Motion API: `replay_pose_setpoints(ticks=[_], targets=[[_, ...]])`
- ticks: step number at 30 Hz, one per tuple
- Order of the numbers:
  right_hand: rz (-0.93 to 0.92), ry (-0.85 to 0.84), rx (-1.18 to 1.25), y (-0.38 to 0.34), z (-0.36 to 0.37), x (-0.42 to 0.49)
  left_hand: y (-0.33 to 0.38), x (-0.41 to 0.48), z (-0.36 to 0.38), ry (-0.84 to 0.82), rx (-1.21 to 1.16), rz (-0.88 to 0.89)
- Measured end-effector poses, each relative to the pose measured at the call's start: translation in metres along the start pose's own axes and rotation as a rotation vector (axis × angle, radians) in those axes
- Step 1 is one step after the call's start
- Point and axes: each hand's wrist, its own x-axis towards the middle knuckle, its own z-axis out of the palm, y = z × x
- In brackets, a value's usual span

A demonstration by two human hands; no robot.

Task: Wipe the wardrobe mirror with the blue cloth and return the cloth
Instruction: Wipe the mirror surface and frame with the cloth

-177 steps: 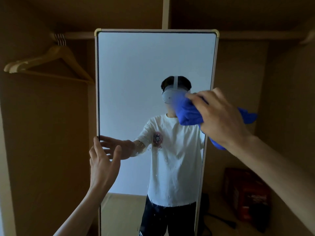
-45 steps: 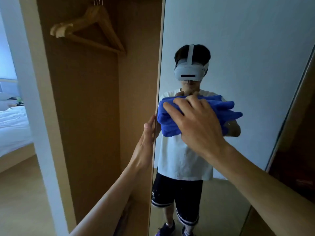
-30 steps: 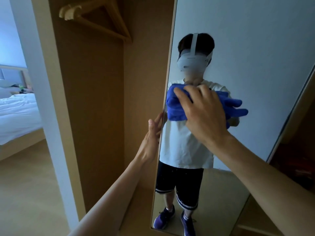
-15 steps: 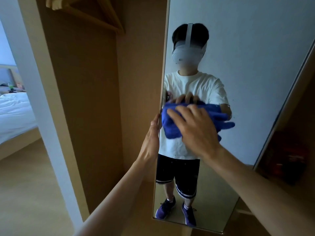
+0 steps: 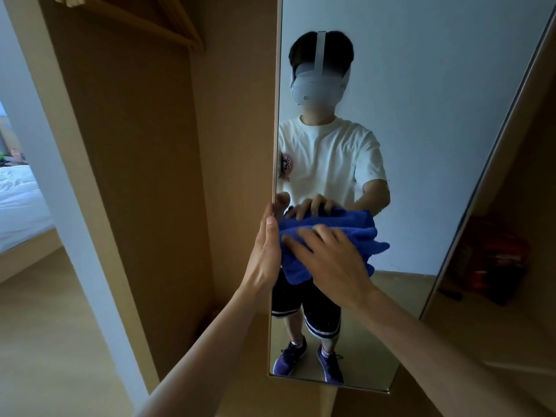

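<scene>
Well to the left of the left hand's fingers, a bed (image 5: 18, 203) shows through the opening beside the wardrobe; above and to the left of those fingers hangs a wooden hanger (image 5: 168, 28), only partly in view.

The left hand (image 5: 266, 251) lies against the left edge of the mirror (image 5: 436, 130); its fingers (image 5: 268, 224) are straight and close together, running up along the frame, and it looks to be steadying the panel; whether the thumb hooks round the edge I cannot tell.

Just to the right of those fingers, touching or nearly touching them, the blue cloth (image 5: 355, 227) is bunched flat against the glass; the right hand (image 5: 331, 263) lies on it with fingers (image 5: 301, 245) spread apart and fairly straight, pressing rather than gripping; the cloth sticks out past the fingertips above and to the right.

Far to the right of the right fingers, beyond the mirror's other edge, a red box (image 5: 493, 260) sits low in the wardrobe.

By my reading the wiping is under way and not finished; the cloth works at mid-height by the left edge; a few faint specks seem to show on the glass above the right fingers, and the stretch below them, down to the bottom rim, is likely left to do; how clean the rest is cannot be told from here. Returning the cloth is not yet done, and the spot it belongs to is not in view.
</scene>
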Motion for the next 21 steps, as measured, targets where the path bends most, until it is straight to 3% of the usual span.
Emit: replay_pose_setpoints(ticks=[7,15,21], targets=[[0.155,0.196,-0.045,0.043,-0.040,0.042,0.007,-0.005,-0.001,-0.041,0.021,-0.014],[-0.038,0.030,-0.059,0.020,0.005,-0.018,-0.004,-0.010,-0.004,-0.063,0.045,0.080],[0.142,0.180,-0.034,0.069,-0.042,0.015,0.008,-0.009,0.020,0.061,0.180,-0.012]])
